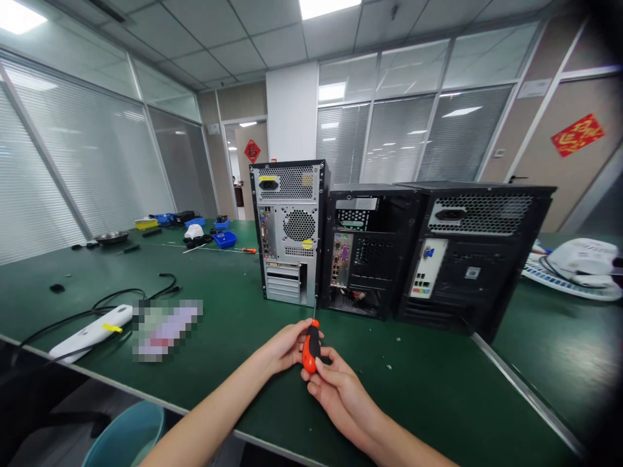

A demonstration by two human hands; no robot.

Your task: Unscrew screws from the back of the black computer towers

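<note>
Screwdriver (310, 353), orange and black: tilted up and forward, shaft at the lower right edge of the left tower (292, 233), seen from the back; whether the tip sits in a screw cannot be told.
Left hand (287, 347): fingers closed about the handle's shaft end.
Right hand (341, 386): thumb and fingers pinching the butt end.
Progress, as judged: work at this edge under way, unfinished; rear panel in place, some screw heads apparently showing along its rim, one gap beside the slot covers.
Pose: forearms angled in from below on either side, meeting at the handle.
Middle tower (370, 250): upper bay open, untouched by either hand.
Right tower (474, 259): power socket fitted, also untouched.
Table (219, 285), green: bears all three towers.
Left, farther back: blue box (224, 240).
Left, nearer: power strip (90, 334).
</note>
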